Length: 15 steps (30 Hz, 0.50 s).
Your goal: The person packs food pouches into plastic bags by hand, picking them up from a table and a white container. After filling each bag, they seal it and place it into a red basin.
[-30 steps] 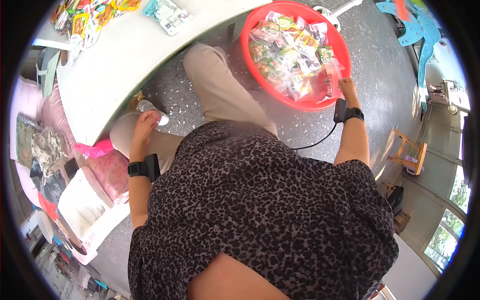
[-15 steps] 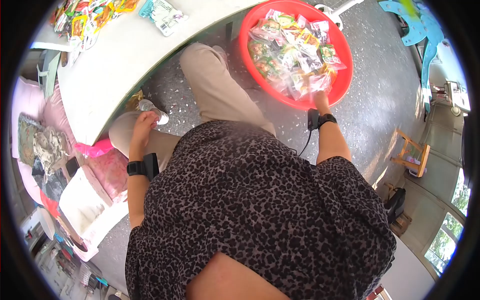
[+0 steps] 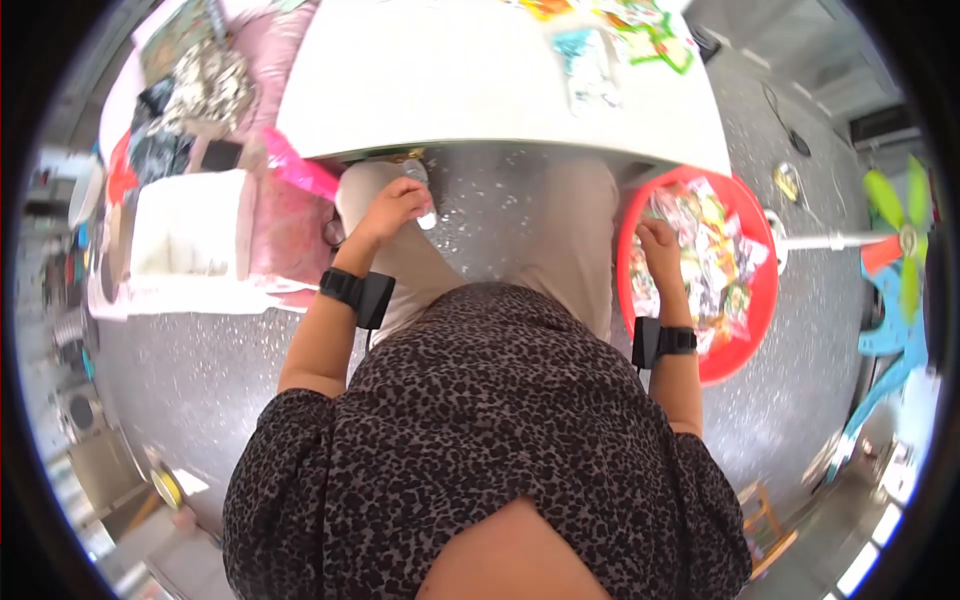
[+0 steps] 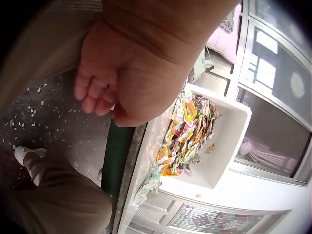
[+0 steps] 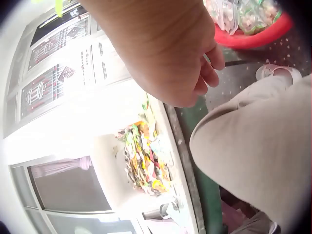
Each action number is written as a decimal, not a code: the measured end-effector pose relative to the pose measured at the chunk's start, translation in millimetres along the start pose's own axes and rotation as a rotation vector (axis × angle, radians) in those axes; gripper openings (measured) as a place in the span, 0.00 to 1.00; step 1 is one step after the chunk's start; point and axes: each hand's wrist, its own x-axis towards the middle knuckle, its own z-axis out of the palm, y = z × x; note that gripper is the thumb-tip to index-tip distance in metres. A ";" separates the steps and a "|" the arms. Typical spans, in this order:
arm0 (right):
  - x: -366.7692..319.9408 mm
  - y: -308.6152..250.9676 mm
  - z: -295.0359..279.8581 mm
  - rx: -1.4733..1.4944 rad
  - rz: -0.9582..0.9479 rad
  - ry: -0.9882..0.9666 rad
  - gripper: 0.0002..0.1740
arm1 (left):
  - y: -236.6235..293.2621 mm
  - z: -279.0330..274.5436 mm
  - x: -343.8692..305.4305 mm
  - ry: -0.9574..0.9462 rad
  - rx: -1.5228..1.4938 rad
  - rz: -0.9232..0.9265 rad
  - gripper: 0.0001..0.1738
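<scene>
- At the far left a white box [image 3: 185,225] stands on the floor. A pink bag [image 3: 295,170] lies just beside it, under the edge of the worktop [image 3: 450,80].
- The left hand [image 3: 393,207] rests on the person's left knee [image 3: 352,192]. The left wrist view shows its fingers loosely bent with nothing inside them. This hand has stayed on the knee through the last second, so it takes no part in the work.
- On the worktop some loose packets [image 3: 640,30] lie near the far edge, well apart from both hands.
- The right hand [image 3: 660,243] is inside the red basin [image 3: 745,355], at the rim nearest to the person's leg. It lies on top of the snack packets [image 3: 715,250] that fill the basin.
- Its fingers are curled, but I cannot tell whether they pinch a packet or only touch the heap. The right wrist view shows no packet clearly between them.
- One second ago this hand touched the packets at the other side of the basin. Half a second ago it was at the near rim, so it has travelled round the heap. The person's head has also turned, and the basin now appears at the right instead of ahead.
- In my judgement the hand is searching among the packets and nothing is lifted out yet. The two hands are well apart.
- At the far right a green fan [image 3: 905,205] stands apart from the basin.
</scene>
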 end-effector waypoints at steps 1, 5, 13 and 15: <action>9.7 -24.2 9.4 0.023 -0.038 0.008 0.11 | 8.1 -3.3 -6.4 0.055 0.013 0.034 0.07; 33.8 -74.4 59.4 -0.117 -0.202 0.031 0.15 | 20.0 -48.1 -21.5 0.263 0.284 0.296 0.05; 39.8 -65.1 104.9 -0.671 -0.643 0.054 0.14 | 57.5 -161.9 -83.4 1.111 0.722 0.490 0.13; 41.1 -64.3 106.2 -0.673 -0.645 0.053 0.13 | 48.7 -213.2 -90.5 1.330 0.916 0.472 0.16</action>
